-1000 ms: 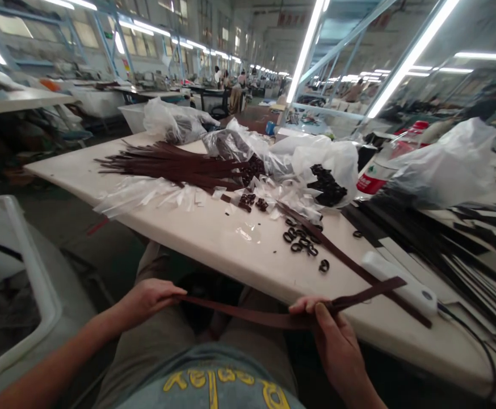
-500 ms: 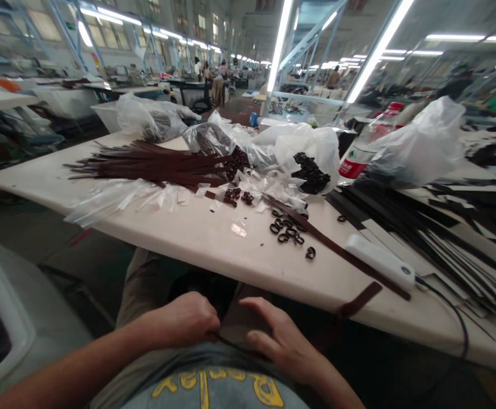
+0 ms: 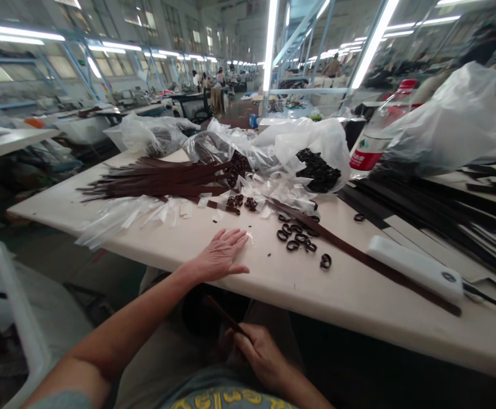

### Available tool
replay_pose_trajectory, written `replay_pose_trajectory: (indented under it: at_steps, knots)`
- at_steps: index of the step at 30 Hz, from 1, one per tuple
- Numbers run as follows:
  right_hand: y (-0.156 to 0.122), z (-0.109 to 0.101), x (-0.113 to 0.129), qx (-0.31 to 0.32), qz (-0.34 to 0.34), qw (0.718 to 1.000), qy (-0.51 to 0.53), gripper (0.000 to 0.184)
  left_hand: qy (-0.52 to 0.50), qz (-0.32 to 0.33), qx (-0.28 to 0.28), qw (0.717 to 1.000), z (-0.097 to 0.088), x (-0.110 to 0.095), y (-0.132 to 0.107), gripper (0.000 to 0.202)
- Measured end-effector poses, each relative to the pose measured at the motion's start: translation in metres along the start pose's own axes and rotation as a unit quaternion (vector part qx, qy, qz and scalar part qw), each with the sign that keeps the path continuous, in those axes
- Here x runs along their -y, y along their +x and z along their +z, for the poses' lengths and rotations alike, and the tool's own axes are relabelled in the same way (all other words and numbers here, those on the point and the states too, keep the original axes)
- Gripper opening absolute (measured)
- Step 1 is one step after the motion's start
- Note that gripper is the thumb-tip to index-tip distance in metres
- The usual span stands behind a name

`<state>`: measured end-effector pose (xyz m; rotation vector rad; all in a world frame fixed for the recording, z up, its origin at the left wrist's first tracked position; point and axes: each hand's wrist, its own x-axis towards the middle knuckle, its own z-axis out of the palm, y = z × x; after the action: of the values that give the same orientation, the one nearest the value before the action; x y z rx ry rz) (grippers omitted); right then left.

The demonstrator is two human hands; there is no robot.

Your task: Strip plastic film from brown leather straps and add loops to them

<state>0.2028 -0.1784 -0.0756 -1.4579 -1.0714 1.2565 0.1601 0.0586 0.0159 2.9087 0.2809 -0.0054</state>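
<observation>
My left hand (image 3: 222,255) reaches over the near edge of the white table, palm down, with fingers stretched out and a small clear plastic piece by the fingertips. Below the edge, close to my lap, my right hand (image 3: 259,349) is closed around a dark brown strap (image 3: 225,315), whose end points up and left. Several dark strap loops (image 3: 301,238) lie to the right of my left hand. Beyond them a long brown strap (image 3: 358,253) runs diagonally across the table. A bundle of brown straps (image 3: 158,179) is spread out at the back left.
Clear plastic sleeves (image 3: 124,216) lie at the table's left edge. Plastic bags stand along the back, beside a red-capped bottle (image 3: 373,133). On the right are black strips (image 3: 435,210) and a white corded device (image 3: 413,267). A white bin (image 3: 18,307) stands at lower left.
My left hand has risen from my lap to the table and opened. My right hand has closed on the brown strap, and the strap end that lay over the table edge is gone from there.
</observation>
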Motion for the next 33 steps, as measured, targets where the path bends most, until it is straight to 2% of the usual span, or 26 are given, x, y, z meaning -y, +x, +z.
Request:
replay_pose_trajectory:
  at_steps: [3,8,13,15,17,18,21,23,26,30,33]
  knots:
    - [0.009,-0.003,-0.009,-0.01,-0.025,0.998,-0.058,0.049,-0.003,0.0,0.027,1.0,0.008,0.003,0.01,0.087]
    - [0.01,-0.002,-0.026,0.002,0.011,0.995,-0.097,0.042,-0.015,0.008,0.036,0.999,0.0,0.017,-0.004,0.081]
    - [0.015,-0.004,-0.029,0.01,0.031,0.995,-0.096,0.041,-0.045,0.046,0.01,0.998,-0.008,0.027,-0.015,0.065]
    - [0.018,-0.004,-0.03,0.008,0.038,0.995,-0.089,0.042,-0.067,0.053,-0.029,0.996,-0.009,0.031,-0.011,0.046]
    - [0.02,-0.004,-0.032,0.005,0.044,0.996,-0.083,0.043,-0.079,0.005,-0.088,0.993,-0.012,0.04,-0.005,0.026]
    - [0.021,-0.004,-0.032,0.002,0.049,0.995,-0.082,0.044,-0.08,-0.037,-0.118,0.989,-0.014,0.046,-0.001,0.024]
    - [0.021,-0.005,-0.033,-0.009,0.062,0.995,-0.079,0.046,-0.073,-0.177,-0.183,0.964,-0.023,0.073,0.01,0.035]
    - [0.021,-0.005,-0.034,-0.019,0.068,0.995,-0.073,0.047,-0.071,-0.238,-0.205,0.947,-0.027,0.09,0.018,0.039]
    - [0.022,-0.004,-0.04,-0.03,0.066,0.995,-0.065,0.049,-0.093,-0.259,-0.211,0.938,-0.026,0.104,0.031,0.028]
    - [0.026,-0.002,-0.05,-0.022,0.052,0.996,-0.075,0.052,-0.126,-0.247,-0.221,0.935,-0.015,0.106,0.046,0.012]
    - [0.027,-0.003,-0.052,-0.027,0.055,0.995,-0.081,0.053,-0.163,-0.263,-0.254,0.916,-0.013,0.108,0.052,0.01]
